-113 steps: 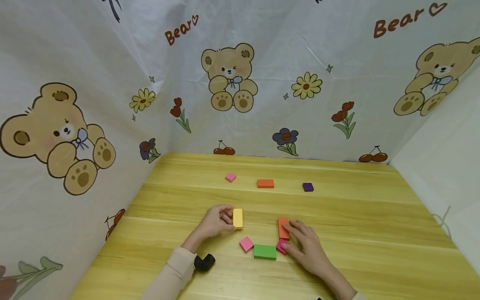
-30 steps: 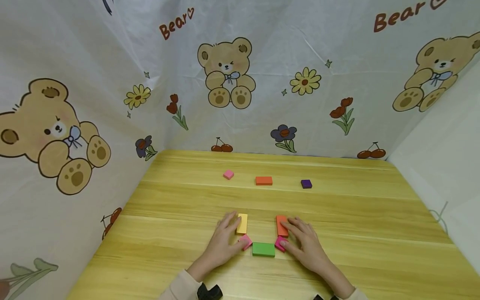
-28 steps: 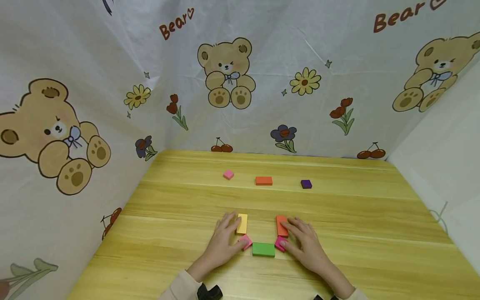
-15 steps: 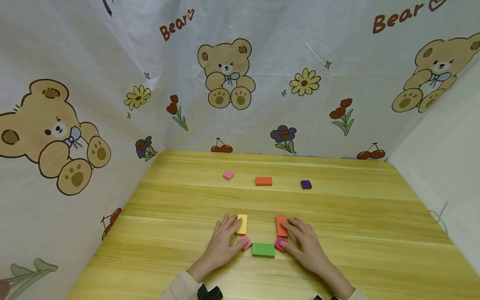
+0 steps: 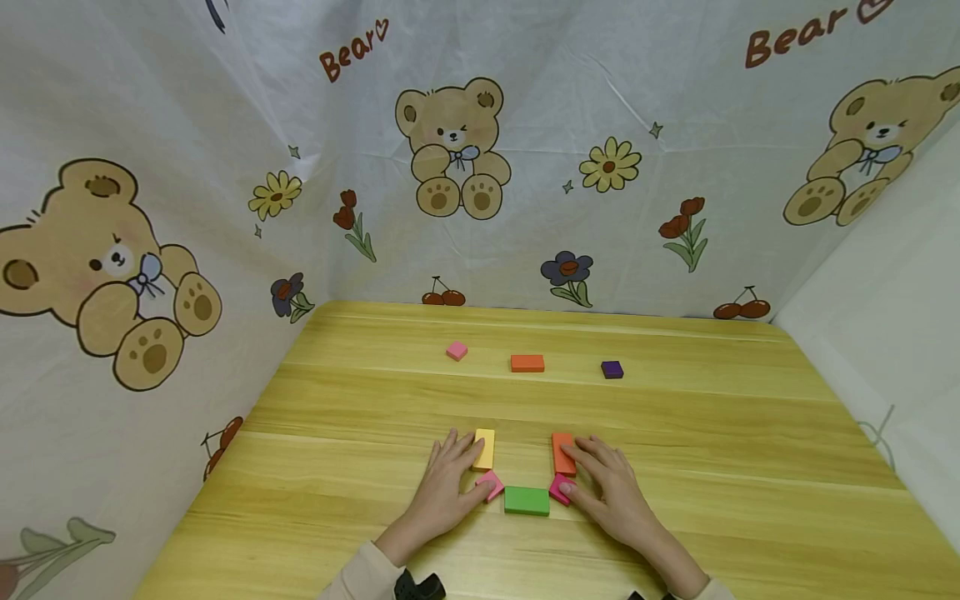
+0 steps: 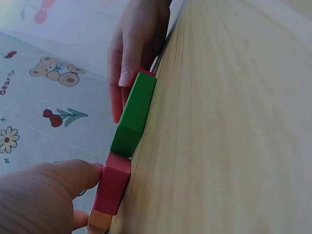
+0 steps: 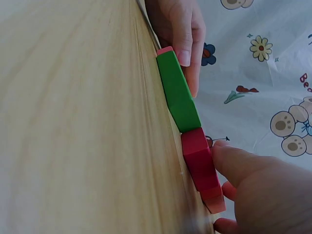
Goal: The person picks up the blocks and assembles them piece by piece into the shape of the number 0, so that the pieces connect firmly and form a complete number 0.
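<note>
Left hand [image 5: 444, 487] and right hand [image 5: 615, 492] lie at the lower centre of the head view, fingers relaxed and unclenched, touching blocks without curling round them. Left hand: thumb at the light pink block [image 5: 492, 477], forefinger at the yellow block [image 5: 487, 447]. Right hand: thumb at the magenta block [image 5: 557, 482], forefinger on the near orange block [image 5: 561, 447]. Between the light pink and magenta blocks, the green block [image 5: 527, 501] lies flat, meeting each at a corner. The five form a U open toward the top of the frame.

Supporting surface: tabletop [image 5: 690, 408], yellowish, wood grain running across the frame. Toward its far edge, left to right, lie a small pink block [image 5: 457, 351], the far orange block [image 5: 527, 363] and a purple block [image 5: 612, 369], well apart.

Surroundings, as I face them: white cloth [image 5: 525, 50] behind and at left, creased, printed with bears, flowers, cherries and "Bear". Frame right: plain white surface [image 5: 900, 333] with a thin cord [image 5: 885, 435]. Bottom edge: pale sleeve [image 5: 362, 575] and black wrist fitting [image 5: 420, 587].
</note>
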Motion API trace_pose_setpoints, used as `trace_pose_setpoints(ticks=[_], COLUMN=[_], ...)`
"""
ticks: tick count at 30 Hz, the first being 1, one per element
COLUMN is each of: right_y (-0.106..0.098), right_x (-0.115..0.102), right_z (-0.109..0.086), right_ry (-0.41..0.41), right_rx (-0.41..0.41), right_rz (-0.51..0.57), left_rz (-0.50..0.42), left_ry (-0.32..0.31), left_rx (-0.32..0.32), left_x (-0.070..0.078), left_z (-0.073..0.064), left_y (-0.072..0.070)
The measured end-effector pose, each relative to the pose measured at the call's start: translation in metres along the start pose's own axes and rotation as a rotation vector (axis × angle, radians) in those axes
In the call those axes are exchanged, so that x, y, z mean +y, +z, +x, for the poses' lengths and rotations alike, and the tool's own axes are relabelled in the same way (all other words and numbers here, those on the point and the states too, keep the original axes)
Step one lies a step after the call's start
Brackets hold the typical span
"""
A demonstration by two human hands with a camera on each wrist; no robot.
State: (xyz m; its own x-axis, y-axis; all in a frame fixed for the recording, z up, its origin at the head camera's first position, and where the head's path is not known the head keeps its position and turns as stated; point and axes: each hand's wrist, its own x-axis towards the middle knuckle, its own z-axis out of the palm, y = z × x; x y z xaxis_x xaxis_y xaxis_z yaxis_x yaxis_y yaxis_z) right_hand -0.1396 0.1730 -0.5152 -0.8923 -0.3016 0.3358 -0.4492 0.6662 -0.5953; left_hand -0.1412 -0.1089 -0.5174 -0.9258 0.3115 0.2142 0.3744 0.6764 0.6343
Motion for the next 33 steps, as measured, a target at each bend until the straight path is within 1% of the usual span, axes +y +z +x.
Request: trace_pose_setpoints(ticks=[11,14,17,20,21,25,26,29,33], right_y=[-0.001,-0.007,-0.020,-0.040,-0.047,-0.073,-0.078,-0.088,-0.093], right_x=[0.001,0.002,0.004,0.013,0.018,0.042,0.049,0.072,0.101], right_z=[0.004,0.006,0.013,0.027,0.034,0.067,0.075,0.094,0.112], right_ry=[0.059,0.078,0.092,0.090,0.101,0.134,0.148,0.193,0.268], right_rx=[-0.036,-0.037,-0.019,0.021,0.033,0.101,0.108,0.093,0.012], right_rz=[0.041,0.047,0.050,0.041,0.043,0.043,0.046,0.042,0.072], left_rz=[0.011,0.017,0.028,0.036,0.035,0.034,0.034,0.030,0.026], left_ry=[-0.001,-0.004,-0.009,-0.015,-0.018,-0.017,-0.018,-0.016,0.002], left_rx=[-0.003,-0.004,-0.005,-0.003,-0.003,0.005,0.004,-0.004,-0.001], left_x=[-0.001,-0.002,-0.003,-0.003,-0.002,-0.002,-0.002,-0.002,-0.003], left_z=[0.001,0.001,0.000,-0.001,-0.001,-0.001,-0.001,-0.001,-0.001], left_y=[-0.002,-0.001,0.000,0.000,0.000,-0.001,-0.001,0.001,0.003])
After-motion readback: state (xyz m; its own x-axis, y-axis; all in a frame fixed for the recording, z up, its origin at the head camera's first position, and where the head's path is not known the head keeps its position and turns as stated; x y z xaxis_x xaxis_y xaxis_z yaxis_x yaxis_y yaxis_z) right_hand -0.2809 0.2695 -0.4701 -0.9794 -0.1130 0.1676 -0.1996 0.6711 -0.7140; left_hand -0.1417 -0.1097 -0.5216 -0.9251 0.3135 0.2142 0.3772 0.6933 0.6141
